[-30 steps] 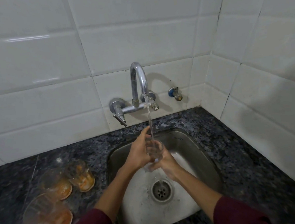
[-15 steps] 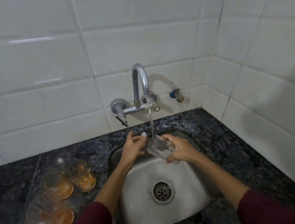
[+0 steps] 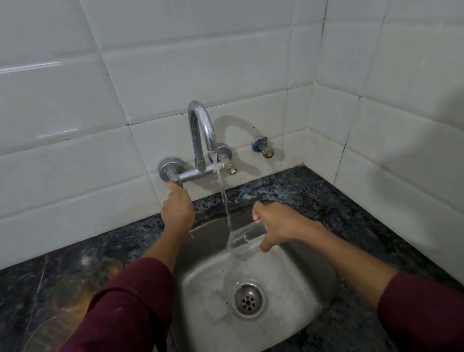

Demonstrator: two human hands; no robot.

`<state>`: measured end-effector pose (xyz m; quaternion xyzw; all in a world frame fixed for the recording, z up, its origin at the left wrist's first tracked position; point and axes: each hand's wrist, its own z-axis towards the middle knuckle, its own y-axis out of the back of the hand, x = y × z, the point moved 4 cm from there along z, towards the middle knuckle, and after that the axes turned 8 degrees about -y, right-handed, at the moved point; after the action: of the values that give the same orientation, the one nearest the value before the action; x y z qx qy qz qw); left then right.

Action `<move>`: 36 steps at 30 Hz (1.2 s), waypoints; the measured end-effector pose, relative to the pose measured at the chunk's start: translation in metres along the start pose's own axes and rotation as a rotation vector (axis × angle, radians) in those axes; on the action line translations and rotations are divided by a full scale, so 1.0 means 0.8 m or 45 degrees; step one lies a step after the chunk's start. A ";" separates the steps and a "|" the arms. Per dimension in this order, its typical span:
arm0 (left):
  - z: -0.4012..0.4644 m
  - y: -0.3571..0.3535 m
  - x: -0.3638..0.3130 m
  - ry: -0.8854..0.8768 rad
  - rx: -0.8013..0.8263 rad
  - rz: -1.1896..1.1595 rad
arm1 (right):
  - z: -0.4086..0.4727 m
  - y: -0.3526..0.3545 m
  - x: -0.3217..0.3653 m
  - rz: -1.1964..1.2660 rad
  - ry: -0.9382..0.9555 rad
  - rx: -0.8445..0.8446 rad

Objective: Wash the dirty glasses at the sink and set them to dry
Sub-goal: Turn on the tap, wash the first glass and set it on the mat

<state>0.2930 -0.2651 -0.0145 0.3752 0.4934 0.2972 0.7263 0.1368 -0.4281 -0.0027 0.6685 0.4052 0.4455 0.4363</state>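
Observation:
My right hand [image 3: 278,224] grips a clear glass [image 3: 245,242], tipped on its side over the steel sink [image 3: 306,307]. Water runs from the chrome tap [image 3: 201,130] onto the glass's mouth. My left hand [image 3: 177,210] reaches up to the tap's left handle [image 3: 172,174], fingers closed on the lever. Dirty glasses with orange residue [image 3: 75,290] stand on the dark counter left of the sink, partly hidden behind my left sleeve.
A dark speckled stone counter [image 3: 325,195] surrounds the sink. White tiled walls close in behind and on the right. A small blue-capped valve [image 3: 262,146] sticks out of the wall right of the tap. The drain [image 3: 248,300] sits mid-basin.
My left hand left the glass and rose to the tap handle. My right hand kept the glass, lowering it and tipping it sideways under the stream.

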 end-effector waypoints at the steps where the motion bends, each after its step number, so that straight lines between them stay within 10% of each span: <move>1: -0.001 0.004 -0.001 -0.016 0.016 0.059 | -0.001 0.001 0.001 -0.008 0.021 -0.009; 6: -0.044 0.008 -0.004 -0.153 0.458 0.346 | -0.011 0.002 0.010 0.054 0.107 0.054; 10: -0.126 -0.028 -0.025 -0.534 0.959 -0.244 | -0.023 -0.002 0.023 0.313 0.152 0.032; 18: -0.189 -0.038 0.001 -0.155 0.304 -0.713 | -0.038 -0.104 0.037 1.475 -0.022 -0.196; 26: -0.165 0.032 0.040 -0.239 0.295 -0.663 | -0.008 -0.077 0.126 1.322 -0.054 -0.354; 36: -0.217 0.315 0.320 -0.061 -0.474 -0.472 | 0.052 -0.059 0.517 1.149 0.503 -0.064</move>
<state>0.2002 0.1207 0.0298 0.1452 0.4730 0.2358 0.8364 0.2828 -0.0386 0.0432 0.6695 0.1395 0.7178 0.1306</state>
